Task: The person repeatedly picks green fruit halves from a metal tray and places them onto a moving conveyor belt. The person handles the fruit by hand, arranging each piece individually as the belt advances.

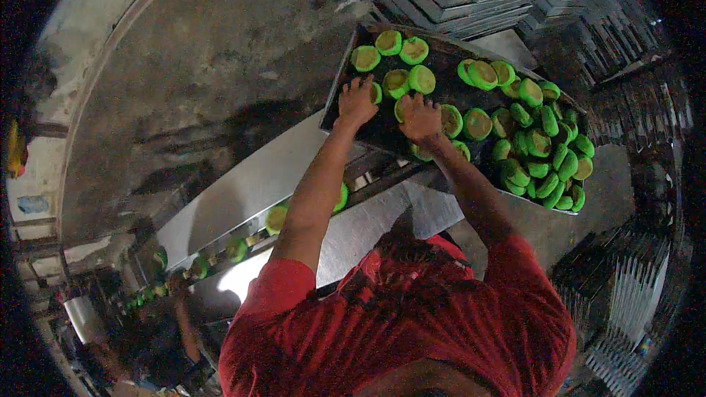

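A dark shallow tray (460, 94) holds many round bun-like pieces, bright green on the outside with flat brownish faces. At its left end my left hand (357, 104) curls over a green bun (376, 93), which shows only at the hand's right edge. My right hand (422, 119), further right, closes on another green bun (400, 110), mostly covered by the fingers. Just beyond my hands lie separate buns, among them one bun (396, 84) with its brown face up. A dense heap of buns (544, 143) fills the tray's right end, some standing on edge.
A narrow conveyor with more green buns (237, 250) runs between metal side panels (243, 158) toward the lower left. Stacked metal trays (478, 0) stand beyond the tray, with racks (632, 287) at right. Another person's arm (185, 320) is at lower left.
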`<act>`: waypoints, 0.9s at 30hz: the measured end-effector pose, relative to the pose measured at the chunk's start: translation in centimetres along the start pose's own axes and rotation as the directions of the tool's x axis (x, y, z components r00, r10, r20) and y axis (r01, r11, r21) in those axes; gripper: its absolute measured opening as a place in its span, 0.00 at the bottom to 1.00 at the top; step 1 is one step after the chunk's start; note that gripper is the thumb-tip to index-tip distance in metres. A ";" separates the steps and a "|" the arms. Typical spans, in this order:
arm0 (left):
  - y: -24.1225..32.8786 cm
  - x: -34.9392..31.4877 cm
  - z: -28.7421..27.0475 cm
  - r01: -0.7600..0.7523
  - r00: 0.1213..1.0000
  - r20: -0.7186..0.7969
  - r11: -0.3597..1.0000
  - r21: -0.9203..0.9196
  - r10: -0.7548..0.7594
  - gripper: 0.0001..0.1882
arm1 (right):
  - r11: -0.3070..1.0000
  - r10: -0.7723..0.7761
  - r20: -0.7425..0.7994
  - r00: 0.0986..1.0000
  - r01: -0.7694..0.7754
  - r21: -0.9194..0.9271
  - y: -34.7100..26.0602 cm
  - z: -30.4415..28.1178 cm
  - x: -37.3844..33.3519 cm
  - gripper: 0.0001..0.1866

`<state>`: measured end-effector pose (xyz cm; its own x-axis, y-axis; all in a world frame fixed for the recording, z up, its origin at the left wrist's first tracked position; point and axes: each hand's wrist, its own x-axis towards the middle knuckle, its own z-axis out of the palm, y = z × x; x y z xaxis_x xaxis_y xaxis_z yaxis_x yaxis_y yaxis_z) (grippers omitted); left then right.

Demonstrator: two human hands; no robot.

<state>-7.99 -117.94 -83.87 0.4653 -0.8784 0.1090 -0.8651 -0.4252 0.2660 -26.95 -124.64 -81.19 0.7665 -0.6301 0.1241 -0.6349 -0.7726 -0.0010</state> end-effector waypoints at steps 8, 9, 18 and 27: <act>4.0 -14.8 -7.7 0.019 0.946 -0.287 0.910 -0.414 -0.151 0.43 | 0.920 0.148 -0.519 0.842 0.076 0.385 6.1 -1.7 4.2 0.36; 3.9 -17.6 -6.4 0.069 0.939 -0.293 0.933 -0.353 -0.180 0.43 | 0.861 0.292 -0.263 0.920 -0.132 0.491 6.8 -1.6 5.9 0.39; 5.4 -22.8 -5.5 0.024 0.822 -0.498 0.891 -0.454 -0.276 0.45 | 0.420 0.034 0.042 0.999 -0.052 0.906 1.2 -6.7 1.6 0.48; 4.8 -21.7 -6.0 0.161 0.962 -0.147 0.915 -0.370 -0.229 0.33 | 0.990 0.040 -0.038 0.998 -0.035 0.140 5.1 -0.8 -2.8 0.31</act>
<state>-21.09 -99.63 -79.19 0.6731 -0.7160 0.1851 -0.6473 -0.4494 0.6157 -32.42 -126.80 -80.69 0.7361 -0.6572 0.1618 -0.6413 -0.7537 -0.1437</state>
